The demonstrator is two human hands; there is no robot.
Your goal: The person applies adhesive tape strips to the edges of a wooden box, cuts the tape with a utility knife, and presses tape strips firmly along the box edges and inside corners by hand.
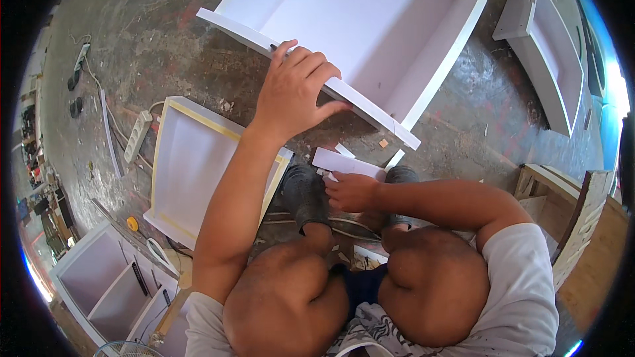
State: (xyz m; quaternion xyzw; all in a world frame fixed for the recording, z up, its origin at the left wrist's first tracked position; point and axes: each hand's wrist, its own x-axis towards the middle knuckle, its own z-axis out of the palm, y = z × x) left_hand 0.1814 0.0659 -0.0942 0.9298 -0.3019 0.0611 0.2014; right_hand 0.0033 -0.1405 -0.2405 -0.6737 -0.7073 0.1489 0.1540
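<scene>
A large white drawer box [350, 23] lies open side up on the floor in front of me. My left hand [297, 89] is wrapped over the upper edge of its near panel, fingers on the inner side and thumb on the outer face. Close to my feet, my right hand [354, 192] is closed, with a small white piece [329, 176] at its fingertips. Just beyond that hand lies a short white board [347, 164], partly covered by the fingers. What the small piece is cannot be made out.
A second white drawer with yellowish edges [157, 158] leans beside my left leg. Another white drawer [539, 53] stands far right. A power strip [137, 136] with its cable lies at left, near a white cabinet [89, 277]. A wooden frame [579, 225] is at right.
</scene>
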